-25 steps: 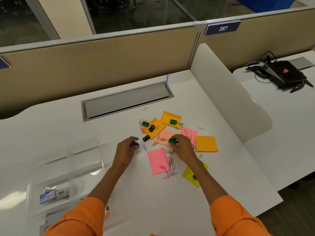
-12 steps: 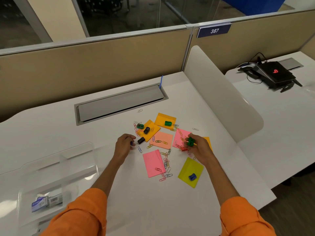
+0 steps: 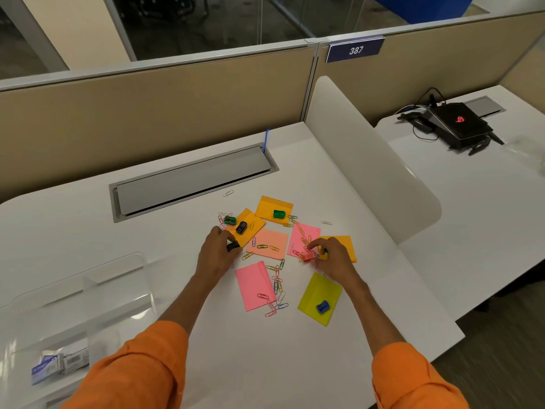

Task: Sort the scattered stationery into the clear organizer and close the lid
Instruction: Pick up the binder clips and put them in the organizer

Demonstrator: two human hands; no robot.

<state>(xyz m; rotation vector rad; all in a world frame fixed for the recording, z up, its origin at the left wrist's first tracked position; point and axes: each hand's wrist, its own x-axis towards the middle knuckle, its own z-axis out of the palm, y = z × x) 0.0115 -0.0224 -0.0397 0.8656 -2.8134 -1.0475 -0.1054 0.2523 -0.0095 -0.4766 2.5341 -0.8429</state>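
Fingers of left hand round black sharpener

Desk: carries everything; a divider stands along its right edge.
Laptop: on the neighbouring desk, right of the divider.
Hatch: set into the desk, behind the scatter.
Organizer: near left, well apart from the scatter; small boxes lie in its near compartment.
Note pads: spread mid-desk, between and around the hands.
Paper clips: on and between the pads, thickest between the two nearest.
Far sharpener: on the farthest pad.
Near sharpener: on the nearest right pad.
Left hand: at the scatter's left edge, its grip round a small item.
Right hand: over the rightmost pad, a small piece in its grip.
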